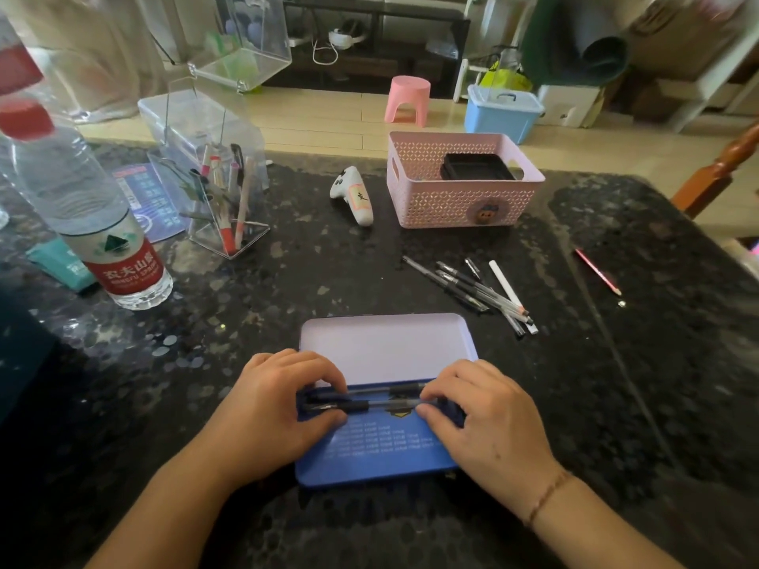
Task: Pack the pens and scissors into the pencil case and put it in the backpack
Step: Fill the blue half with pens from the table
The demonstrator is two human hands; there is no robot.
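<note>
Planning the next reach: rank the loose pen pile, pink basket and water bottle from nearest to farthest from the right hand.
From the right hand:
1. Loose pen pile, just beyond it, slightly right.
2. Pink basket, farther back.
3. Water bottle, far left across the table.

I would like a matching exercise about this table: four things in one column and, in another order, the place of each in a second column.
Things:
1. water bottle
2. pink basket
3. red pencil
4. pencil case

Places:
A. alone near the right edge of the table
B. open, under both hands
C. standing at the left, red cap on
D. at the far side, with a black tray inside

Pairs: 1-C, 2-D, 3-A, 4-B

The left hand and right hand rest on pens lying in the case.
</note>
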